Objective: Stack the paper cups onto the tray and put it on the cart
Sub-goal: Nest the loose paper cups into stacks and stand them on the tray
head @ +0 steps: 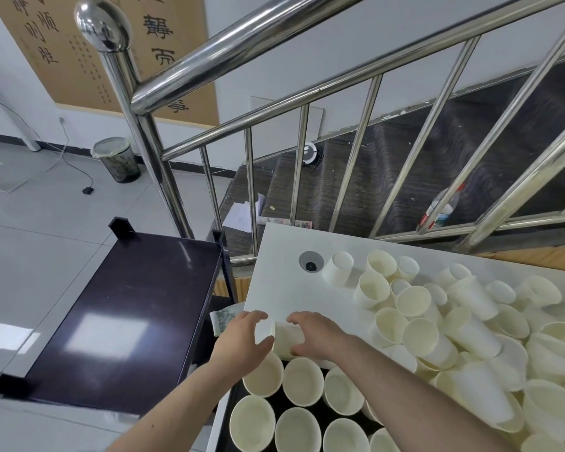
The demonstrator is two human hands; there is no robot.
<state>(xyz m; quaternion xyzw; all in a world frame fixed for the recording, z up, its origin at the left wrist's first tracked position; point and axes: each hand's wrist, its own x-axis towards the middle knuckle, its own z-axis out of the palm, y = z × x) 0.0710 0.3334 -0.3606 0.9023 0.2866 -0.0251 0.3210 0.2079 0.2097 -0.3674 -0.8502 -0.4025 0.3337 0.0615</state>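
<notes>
Between the two hands, at the near left corner of the white table [284, 256], lies one white paper cup [286, 337] on its side, plain and unprinted, its rolled rim turned toward the left hand. The right hand [317, 334] holds it — fingers curled over the top of its wall, thumb underneath near the base. The left hand [242, 337] sits at the rim end with fingers spread and only loosely bent, the thumb touching the cup's mouth; whether the fingers actually close on it cannot be told.

Just below the hands is a dark tray [276, 399] with upright cups [302, 381] standing mouth-up, touching each other in rows. Three show in the far row and four in the near row, the last of these partly hidden by the right forearm and the picture's edge, so seven can be counted.

To the right, a loose heap of cups [470, 327] covers much of the table — some tipped over, some upright, a few nested; too many to count, well over twenty. One round grey cable port [310, 261] sits in the tabletop beside the heap.

Left of the table stands one black cart [128, 314] with a glossy top shelf. Behind are a steel stair railing [252, 44], dark stairs and one mesh wastebasket [116, 159] on the tiled floor.
</notes>
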